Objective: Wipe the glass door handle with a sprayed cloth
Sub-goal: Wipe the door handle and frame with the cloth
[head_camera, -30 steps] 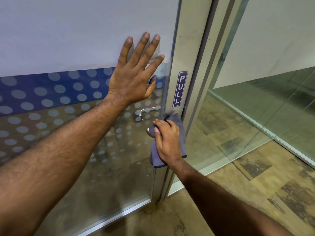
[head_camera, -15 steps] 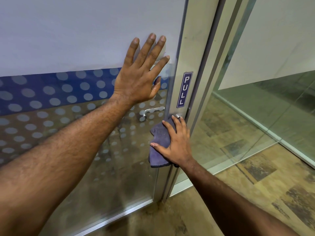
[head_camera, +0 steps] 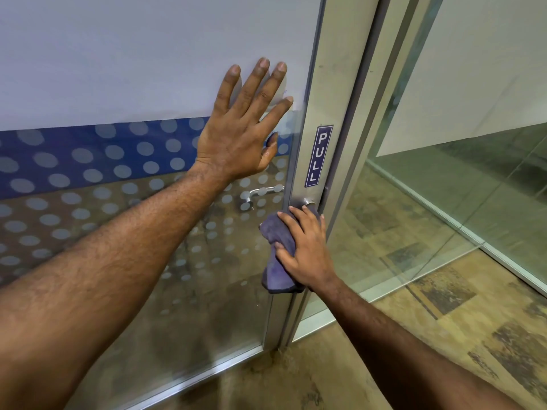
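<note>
My left hand [head_camera: 242, 125] lies flat on the glass door [head_camera: 118, 69], fingers spread, above the handle. My right hand [head_camera: 306, 251] presses a purple cloth [head_camera: 276, 255] against the door's metal stile, just below the round silver base of the handle [head_camera: 307, 201]. The cloth bunches under my palm and hangs down at the bottom. The near handle's lever is hidden under the cloth and hand. A second silver lever [head_camera: 260, 193] shows through the glass on the far side.
A blue PULL sign [head_camera: 318, 155] is stuck on the stile above the handle. The door carries a white film, a blue band and grey dots. To the right stands a fixed glass partition [head_camera: 444, 173]. The floor is brown patterned carpet [head_camera: 444, 321].
My right hand went from gripping the cloth around the handle to lying flatter over it against the stile. The view shifted slightly left. My left hand stayed on the glass.
</note>
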